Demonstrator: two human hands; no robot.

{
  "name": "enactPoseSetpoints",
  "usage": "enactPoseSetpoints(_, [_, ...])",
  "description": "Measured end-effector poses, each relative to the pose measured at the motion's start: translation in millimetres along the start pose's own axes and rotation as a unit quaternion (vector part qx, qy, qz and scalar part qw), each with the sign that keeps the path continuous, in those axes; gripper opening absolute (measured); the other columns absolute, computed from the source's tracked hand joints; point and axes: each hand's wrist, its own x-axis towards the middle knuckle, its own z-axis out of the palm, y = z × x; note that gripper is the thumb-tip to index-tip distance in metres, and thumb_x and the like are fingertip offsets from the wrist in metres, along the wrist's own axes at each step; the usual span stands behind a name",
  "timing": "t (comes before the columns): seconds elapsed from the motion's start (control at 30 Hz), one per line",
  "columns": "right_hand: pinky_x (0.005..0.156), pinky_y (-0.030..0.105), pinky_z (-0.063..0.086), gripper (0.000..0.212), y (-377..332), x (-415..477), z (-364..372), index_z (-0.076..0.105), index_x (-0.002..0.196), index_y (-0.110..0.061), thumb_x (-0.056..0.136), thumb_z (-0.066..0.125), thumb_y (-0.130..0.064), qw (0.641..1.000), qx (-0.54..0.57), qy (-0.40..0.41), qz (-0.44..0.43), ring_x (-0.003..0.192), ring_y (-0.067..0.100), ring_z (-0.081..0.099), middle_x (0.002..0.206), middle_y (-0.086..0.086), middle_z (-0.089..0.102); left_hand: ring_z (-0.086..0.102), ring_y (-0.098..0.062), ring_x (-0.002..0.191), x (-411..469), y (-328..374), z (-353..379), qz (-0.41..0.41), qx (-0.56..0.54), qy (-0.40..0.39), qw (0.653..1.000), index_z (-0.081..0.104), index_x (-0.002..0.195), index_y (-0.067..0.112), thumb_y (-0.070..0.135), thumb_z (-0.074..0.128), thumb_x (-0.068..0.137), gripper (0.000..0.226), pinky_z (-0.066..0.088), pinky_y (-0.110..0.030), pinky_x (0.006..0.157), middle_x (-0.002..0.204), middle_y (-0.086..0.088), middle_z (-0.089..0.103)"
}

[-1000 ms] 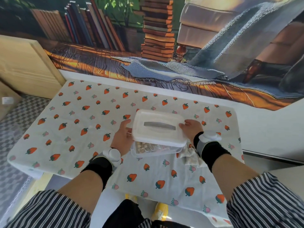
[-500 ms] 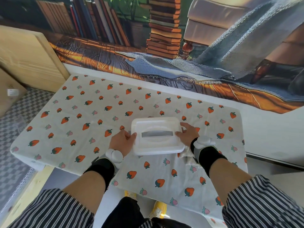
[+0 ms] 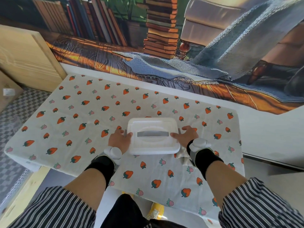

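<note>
A makeshift indoor set dressed to look like a home. The cosy reading room along the back, with its shelves of books, armchair and knitted throw, is only a printed wall hanging (image 3: 164, 46), stretched above a bare white wall (image 3: 263, 137). In front stands a table under a strawberry-print cloth (image 3: 82, 129), bearing a household white lidded storage box (image 3: 153, 124). At the left edge, a raw wooden panel (image 3: 24, 55) leans beside a cardboard box (image 3: 8, 94) on a grey checked floor mat (image 3: 16, 116), more storeroom than living room.
</note>
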Motion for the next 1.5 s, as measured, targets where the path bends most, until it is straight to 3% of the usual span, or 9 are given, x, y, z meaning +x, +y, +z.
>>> enactPoseSetpoints(0.17, [0.090, 0.040, 0.053, 0.060, 8.2, 1.5, 7.6, 0.066, 0.111, -0.004, 0.087, 0.061, -0.059, 0.998, 0.013, -0.055, 0.032, 0.095, 0.029, 0.065, 0.113, 0.012, 0.070, 0.058, -0.034, 0.121, 3.2, 5.9, 6.4, -0.034, 0.001, -0.031, 0.999, 0.048, 0.142, 0.001, 0.041, 0.046, 0.104, 0.055, 0.044, -0.037, 0.093, 0.137, -0.017, 0.059])
enactPoseSetpoints(0.33, [0.080, 0.033, 0.046, 0.055, 2.1, -3.1, 7.5, 0.052, 0.119, -0.011, 0.084, 0.071, -0.050, 1.000, 0.008, 0.003, 0.010, 0.096, 0.025, 0.058, 0.111, 0.005, 0.061, 0.054, -0.024, 0.068, 21.4, 2.7, 2.5, -0.001, 0.033, -0.036, 0.999, 0.054, 0.089, 0.002, 0.034, 0.055, 0.097, 0.033, 0.037, -0.028, 0.055, 0.077, -0.008, 0.058])
enactPoseSetpoints(0.5, [0.074, 0.029, 0.045, 0.036, -10.9, -3.4, 2.1, 0.061, 0.108, -0.011, 0.088, 0.069, -0.040, 0.999, -0.009, 0.053, -0.008, 0.085, 0.021, 0.056, 0.105, 0.007, 0.068, 0.063, -0.033, 0.084, 29.2, 18.9, -1.5, 0.029, 0.022, -0.027, 0.999, 0.061, 0.098, -0.002, 0.037, 0.054, 0.096, 0.040, 0.044, -0.034, 0.066, 0.095, -0.017, 0.065])
enactPoseSetpoints(0.6, [0.073, 0.028, 0.043, 0.044, -22.8, -1.3, -6.1, 0.058, 0.117, -0.015, 0.085, 0.073, -0.041, 0.994, 0.064, 0.083, -0.011, 0.086, 0.020, 0.056, 0.109, 0.004, 0.066, 0.060, -0.029, 0.070, 40.6, 35.5, -11.6, 0.076, 0.034, -0.009, 0.997, 0.061, 0.086, 0.000, 0.030, 0.053, 0.097, 0.034, 0.047, -0.033, 0.062, 0.081, -0.014, 0.063])
enactPoseSetpoints(0.73, [0.078, 0.031, 0.049, 0.050, -40.1, 10.7, -19.3, 0.057, 0.127, -0.016, 0.087, 0.071, -0.042, 0.989, 0.092, 0.115, -0.025, 0.089, 0.020, 0.059, 0.108, 0.003, 0.069, 0.062, -0.029, 0.070, 57.9, 60.6, -26.0, 0.131, 0.049, 0.012, 0.990, 0.067, 0.092, -0.002, 0.031, 0.052, 0.098, 0.036, 0.048, -0.034, 0.059, 0.079, -0.013, 0.067])
enactPoseSetpoints(0.9, [0.085, 0.034, 0.050, 0.055, -55.7, 33.4, -31.5, 0.052, 0.137, -0.012, 0.091, 0.064, -0.040, 0.990, 0.072, 0.114, -0.038, 0.108, 0.029, 0.063, 0.123, 0.007, 0.065, 0.064, -0.031, 0.091, 84.3, 103.3, -28.8, 0.198, 0.020, -0.001, 0.980, 0.063, 0.114, 0.004, 0.041, 0.066, 0.090, 0.044, 0.055, -0.038, 0.079, 0.105, -0.013, 0.065])
enactPoseSetpoints(1.07, [0.080, 0.031, 0.046, 0.052, -65.9, 63.6, -38.3, 0.054, 0.136, -0.011, 0.092, 0.063, -0.036, 0.988, 0.066, 0.138, -0.033, 0.106, 0.030, 0.063, 0.123, 0.008, 0.065, 0.062, -0.032, 0.103, 126.4, 129.0, -19.4, 0.224, 0.028, -0.036, 0.973, 0.054, 0.133, 0.009, 0.046, 0.069, 0.080, 0.067, 0.054, -0.042, 0.092, 0.122, -0.015, 0.059])
enactPoseSetpoints(1.27, [0.092, 0.044, 0.052, 0.048, -66.2, 114.7, -38.4, 0.057, 0.131, -0.016, 0.090, 0.063, -0.040, 0.987, 0.061, 0.149, -0.002, 0.103, 0.030, 0.064, 0.120, 0.006, 0.067, 0.058, -0.034, 0.116, 173.4, 154.8, 6.6, 0.237, 0.048, -0.066, 0.968, 0.046, 0.147, 0.012, 0.039, 0.073, 0.086, 0.072, 0.050, -0.042, 0.102, 0.133, -0.013, 0.054])
enactPoseSetpoints(1.5, [0.074, 0.032, 0.045, 0.038, -63.4, 149.1, -40.2, 0.055, 0.128, -0.014, 0.094, 0.061, -0.031, 0.986, 0.063, 0.152, 0.013, 0.087, 0.023, 0.057, 0.114, 0.004, 0.065, 0.055, -0.029, 0.118, 196.1, 165.3, 26.5, 0.245, 0.019, -0.075, 0.966, 0.040, 0.154, 0.019, 0.033, 0.073, 0.087, 0.076, 0.047, -0.042, 0.105, 0.132, -0.013, 0.052])
